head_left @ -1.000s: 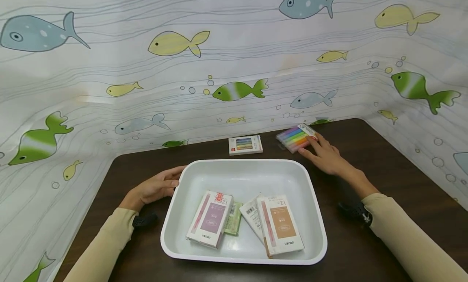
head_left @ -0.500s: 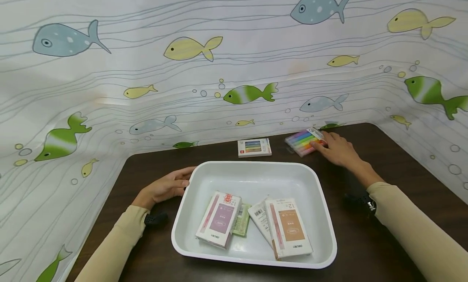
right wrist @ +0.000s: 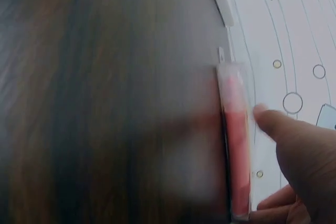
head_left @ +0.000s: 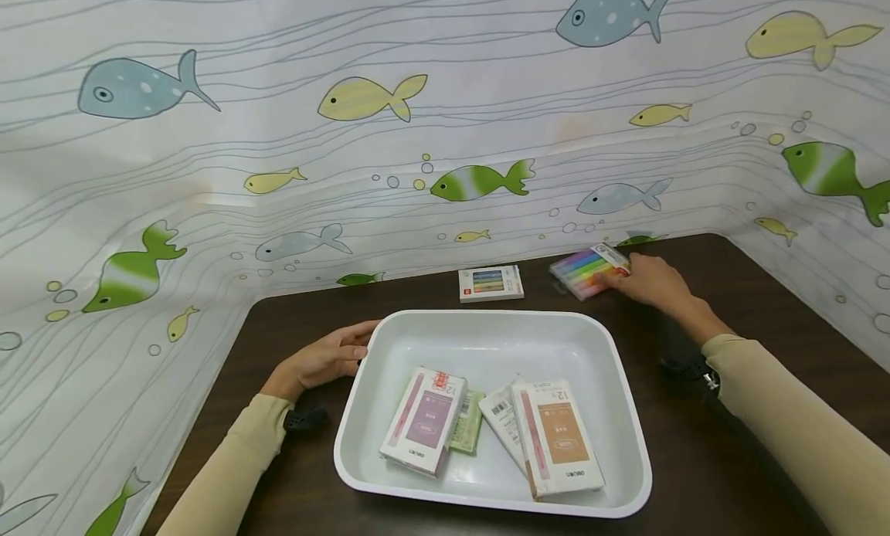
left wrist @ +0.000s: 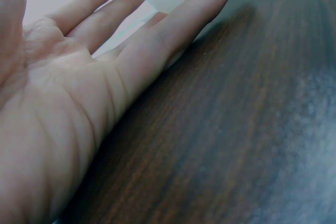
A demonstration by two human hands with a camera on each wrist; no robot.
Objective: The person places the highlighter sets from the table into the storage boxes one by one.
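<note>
A white plastic tray stands on the dark table. My left hand touches its left side; in the left wrist view the fingers extend nearly straight along the tray wall. Behind the tray at the right, my right hand holds the right end of a clear pack of rainbow-coloured sticks, thumb over the top. From the right wrist this pack shows its pink side, lying flat at the table. Its right end is partly hidden by the hand.
Inside the tray lie a purple-labelled box, an orange-labelled box, a green packet and a white barcoded box. A small white box with coloured sticks pictured sits behind it. A fish-patterned wall covering encloses the table.
My right hand has gone from lying over the stick pack to holding its right end. The left hand stays at the tray. The head view has shifted slightly.
</note>
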